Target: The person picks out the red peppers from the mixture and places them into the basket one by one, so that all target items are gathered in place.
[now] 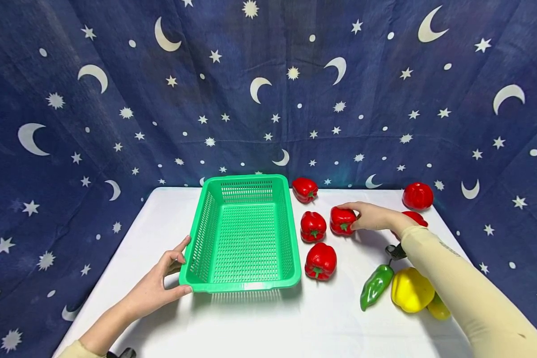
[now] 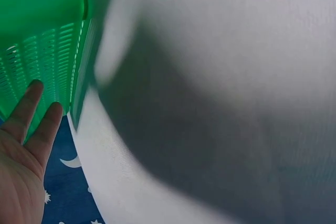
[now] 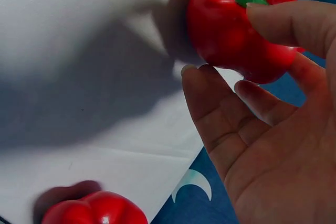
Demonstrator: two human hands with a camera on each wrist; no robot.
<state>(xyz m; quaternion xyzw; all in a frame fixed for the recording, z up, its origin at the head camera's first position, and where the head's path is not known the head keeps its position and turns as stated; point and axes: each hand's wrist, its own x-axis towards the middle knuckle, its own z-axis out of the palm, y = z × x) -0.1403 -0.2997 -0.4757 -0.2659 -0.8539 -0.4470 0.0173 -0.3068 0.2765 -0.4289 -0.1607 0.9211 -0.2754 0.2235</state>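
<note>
I have the right hand point(image 1: 370, 217) on a glossy, lobed red bell pepper point(image 1: 341, 220), right of centre in the head view.
Its thumb and fingers are clamped on the pepper; I cannot tell whether the pepper touches the white-covered bench point(image 1: 232, 328). At centre-left, I see the left hand point(image 1: 156, 283) with fingers spread apart, touching the near-left corner of a rectangular green mesh basket point(image 1: 241, 287). A long green pepper point(image 1: 376, 287) lies lower right, beside a rounded yellow pepper point(image 1: 412, 290).
</note>
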